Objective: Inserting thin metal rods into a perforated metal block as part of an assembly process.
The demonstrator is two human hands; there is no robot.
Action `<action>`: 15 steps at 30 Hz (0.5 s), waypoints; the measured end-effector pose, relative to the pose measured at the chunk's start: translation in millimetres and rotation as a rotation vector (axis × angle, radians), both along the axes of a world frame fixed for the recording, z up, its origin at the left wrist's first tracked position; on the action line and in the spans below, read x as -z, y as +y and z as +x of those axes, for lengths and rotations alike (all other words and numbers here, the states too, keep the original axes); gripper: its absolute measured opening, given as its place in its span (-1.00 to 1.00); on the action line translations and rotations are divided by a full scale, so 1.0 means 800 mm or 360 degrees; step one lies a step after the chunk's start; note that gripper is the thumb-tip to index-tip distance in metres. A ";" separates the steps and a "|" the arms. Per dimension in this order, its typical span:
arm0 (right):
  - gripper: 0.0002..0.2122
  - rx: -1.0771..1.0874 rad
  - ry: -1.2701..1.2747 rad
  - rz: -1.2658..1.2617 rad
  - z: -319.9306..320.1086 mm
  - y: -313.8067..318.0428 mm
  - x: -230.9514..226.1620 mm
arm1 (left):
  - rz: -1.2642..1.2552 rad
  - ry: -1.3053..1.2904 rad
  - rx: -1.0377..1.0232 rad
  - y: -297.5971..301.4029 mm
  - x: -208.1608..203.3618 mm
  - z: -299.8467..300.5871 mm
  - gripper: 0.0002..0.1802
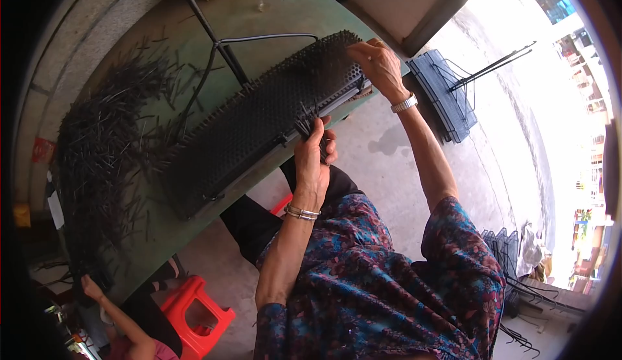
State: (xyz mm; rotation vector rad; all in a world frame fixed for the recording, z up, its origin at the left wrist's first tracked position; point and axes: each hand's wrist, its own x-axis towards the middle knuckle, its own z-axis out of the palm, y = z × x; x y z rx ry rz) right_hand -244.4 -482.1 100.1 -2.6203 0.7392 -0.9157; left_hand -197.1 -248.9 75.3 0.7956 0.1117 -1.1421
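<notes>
A long, dark perforated panel [256, 117] lies aslant on the green table [162, 233], with rows of small holes and black bits standing up along its far edge. My left hand [313, 165], wearing a bangle, is closed around a bundle of thin black strips [306, 121] by the panel's near edge. At the panel's right end is my right hand [382, 68], with a watch on the wrist. Its fingers are pinched against the holes; what they hold is too small and dark to make out.
A big heap of loose black strips [107, 146] covers the table's left side. A black metal frame [217, 41] rises behind the panel. Another person's hand [92, 287] is at the lower left, near a red stool [197, 321]. A dark rack [444, 94] stands on the floor at right.
</notes>
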 end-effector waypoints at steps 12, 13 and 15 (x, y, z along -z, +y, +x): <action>-0.83 -0.0060 -0.0070 0.0108 -0.004 -0.004 0.001 | 0.0014 -0.0030 0.0003 0.000 -0.002 -0.002 -0.68; -0.84 -0.0070 -0.0089 0.0119 -0.003 -0.003 0.002 | 0.0014 -0.0029 0.0005 0.000 -0.001 -0.002 -0.68; -0.85 -0.0079 -0.0107 0.0132 -0.001 -0.001 0.001 | 0.0015 -0.0027 0.0009 0.000 0.000 -0.002 -0.68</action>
